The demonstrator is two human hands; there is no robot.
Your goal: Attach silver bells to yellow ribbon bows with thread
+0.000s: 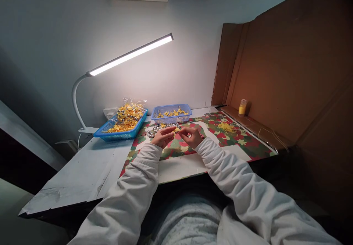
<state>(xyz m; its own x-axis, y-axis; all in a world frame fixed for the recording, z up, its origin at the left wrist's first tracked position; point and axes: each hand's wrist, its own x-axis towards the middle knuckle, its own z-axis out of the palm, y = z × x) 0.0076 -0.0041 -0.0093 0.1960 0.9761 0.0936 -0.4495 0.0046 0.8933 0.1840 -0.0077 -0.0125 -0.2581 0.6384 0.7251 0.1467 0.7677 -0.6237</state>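
Over the patterned sheet, my left hand [163, 137] pinches a small yellow piece [177, 130] between thumb and fingers. My right hand [192, 137] is close beside it on the right, thumb and fingers pressed together; what they hold is too small to make out. Just behind my hands lies a heap of small silvery round parts [154, 130]. A blue-violet basket [171, 119] with yellow pieces stands beyond the heap. To the left, a blue basket [121, 135] is piled with yellow pieces and clear plastic.
A lit lamp [132, 55] arches over the table from the left. Yellow strands [226, 127] lie on the camouflage sheet [242, 142] at the right. A small yellow bottle [242, 107] stands by the tall cardboard wall [286, 64].
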